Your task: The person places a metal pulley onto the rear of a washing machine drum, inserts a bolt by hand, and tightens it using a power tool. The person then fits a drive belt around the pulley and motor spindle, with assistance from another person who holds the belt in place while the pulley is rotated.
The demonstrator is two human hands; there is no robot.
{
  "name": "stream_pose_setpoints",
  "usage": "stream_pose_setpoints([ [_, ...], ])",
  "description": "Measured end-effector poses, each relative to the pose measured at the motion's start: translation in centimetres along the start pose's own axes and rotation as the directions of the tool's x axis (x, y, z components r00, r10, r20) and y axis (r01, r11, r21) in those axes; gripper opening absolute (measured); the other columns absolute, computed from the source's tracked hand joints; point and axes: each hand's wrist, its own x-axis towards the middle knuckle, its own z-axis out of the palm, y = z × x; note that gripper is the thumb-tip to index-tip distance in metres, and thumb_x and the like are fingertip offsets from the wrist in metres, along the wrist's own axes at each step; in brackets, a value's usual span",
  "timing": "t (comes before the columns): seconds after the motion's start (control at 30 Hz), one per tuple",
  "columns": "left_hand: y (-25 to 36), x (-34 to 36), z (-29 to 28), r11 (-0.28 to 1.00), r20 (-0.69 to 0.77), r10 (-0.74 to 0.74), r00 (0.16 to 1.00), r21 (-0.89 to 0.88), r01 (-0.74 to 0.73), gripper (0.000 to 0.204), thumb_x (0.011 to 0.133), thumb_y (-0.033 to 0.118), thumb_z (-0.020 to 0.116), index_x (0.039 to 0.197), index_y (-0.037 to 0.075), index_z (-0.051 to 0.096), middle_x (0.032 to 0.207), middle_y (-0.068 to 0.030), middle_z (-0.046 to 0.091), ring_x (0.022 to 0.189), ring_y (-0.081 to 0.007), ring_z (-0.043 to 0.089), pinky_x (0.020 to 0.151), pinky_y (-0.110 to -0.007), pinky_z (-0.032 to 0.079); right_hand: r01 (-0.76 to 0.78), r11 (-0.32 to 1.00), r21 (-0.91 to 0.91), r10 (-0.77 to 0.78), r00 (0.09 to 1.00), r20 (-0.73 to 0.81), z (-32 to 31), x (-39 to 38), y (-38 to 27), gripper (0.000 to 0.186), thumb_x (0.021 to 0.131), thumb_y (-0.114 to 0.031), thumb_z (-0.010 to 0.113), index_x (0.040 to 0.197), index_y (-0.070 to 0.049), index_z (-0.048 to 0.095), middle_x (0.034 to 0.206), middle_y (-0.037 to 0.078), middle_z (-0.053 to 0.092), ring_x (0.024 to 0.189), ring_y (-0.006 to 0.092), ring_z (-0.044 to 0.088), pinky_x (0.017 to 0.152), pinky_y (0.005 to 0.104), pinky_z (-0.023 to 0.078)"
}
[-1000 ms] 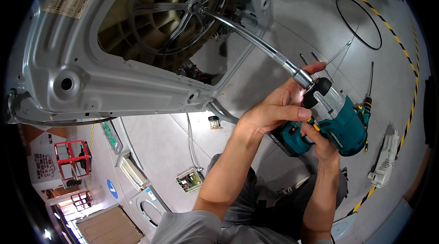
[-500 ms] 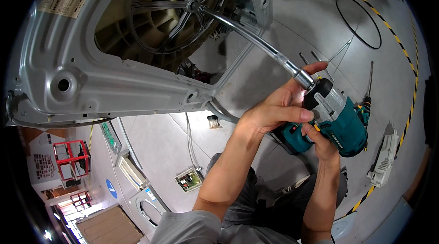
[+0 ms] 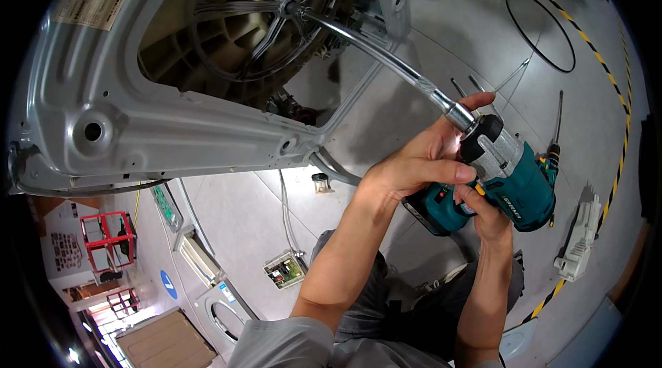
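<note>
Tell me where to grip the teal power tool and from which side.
Take the teal power tool by its handle, which juts sideways toward the battery, probably from the person's near side, where the right hand partly covers it. Steady the black nose with the left hand, since the long metal bar likely makes it front-heavy.

"Where do we look from?"
"From the left of two head cameras, down past our grey sleeve (image 3: 283,342) to our left hand (image 3: 422,162) and right hand (image 3: 491,222)."
"And how near are we?"
"Near both hands and the grey metal cabinet (image 3: 183,127), well apart from the red rack (image 3: 110,239), edges bending toward our fisheye rim."
</note>
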Motion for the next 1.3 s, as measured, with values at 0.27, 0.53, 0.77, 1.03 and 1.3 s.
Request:
stream_pose_setpoints([
  [0.27,-0.1,0.1,-0.1,1.000,0.015,0.021,1.000,-0.023,-0.021,0.109,0.070,0.017,0.082,0.158,0.004,0.019,0.132,-0.0084,0.051,0.132,-0.0221,0.043,0.116,-0.035,0.025,-0.011,1.000,-0.017,0.011,1.000,0.001,-0.6,0.0,0.8,0.017,0.086,-0.006,0.071,0.103,-0.006,0.065,0.079,0.000,0.062,0.065,0.0082,0.053,0.060,0.0238,0.042],
  [0.53,-0.3,0.3,-0.3,1.000,0.061,0.011,0.998,0.016,-0.012,0.103,0.072,0.017,0.082,0.155,0.003,0.024,0.130,-0.0089,0.051,0.123,-0.0205,0.051,0.107,-0.034,0.038,-0.014,0.998,-0.054,0.014,1.000,0.002,-1.3,-0.5,1.0,0.013,0.088,-0.007,0.068,0.101,-0.006,0.065,0.078,-0.001,0.061,0.065,0.0069,0.051,0.059,0.0232,0.039],
  [0.77,-0.8,-0.4,0.2,0.995,0.024,-0.090,0.996,0.038,0.089,0.099,0.067,0.028,0.084,0.149,0.003,0.035,0.143,-0.0143,0.047,0.135,-0.0280,0.046,0.116,-0.041,0.033,0.008,0.998,-0.062,-0.003,0.998,0.069,-1.8,-1.2,0.7,0.004,0.089,-0.009,0.068,0.092,-0.007,0.066,0.078,-0.002,0.061,0.067,0.0059,0.050,0.059,0.0227,0.038],
  [1.03,-1.1,-1.5,-0.2,0.988,-0.008,-0.146,0.989,0.054,0.146,0.086,0.072,0.025,0.083,0.144,0.003,0.044,0.143,-0.0124,0.048,0.135,-0.0261,0.045,0.115,-0.039,0.033,0.026,0.985,-0.171,-0.020,0.999,0.035,-1.3,-1.6,0.5,0.032,0.084,0.001,0.076,0.114,-0.005,0.065,0.101,0.003,0.068,0.092,0.0132,0.064,0.081,0.0269,0.051],
  [1.3,-3.6,-0.9,0.5,0.900,0.009,-0.414,0.910,0.155,0.408,0.085,0.082,0.027,0.081,0.148,-0.004,0.038,0.143,-0.0121,0.049,0.136,-0.0218,0.042,0.114,-0.033,0.030,-0.081,0.960,-0.266,0.030,0.981,-0.193,-6.0,-5.6,0.0,0.026,0.082,-0.005,0.082,0.105,-0.003,0.072,0.097,0.005,0.073,0.086,0.0155,0.067,0.078,0.0315,0.053],
])
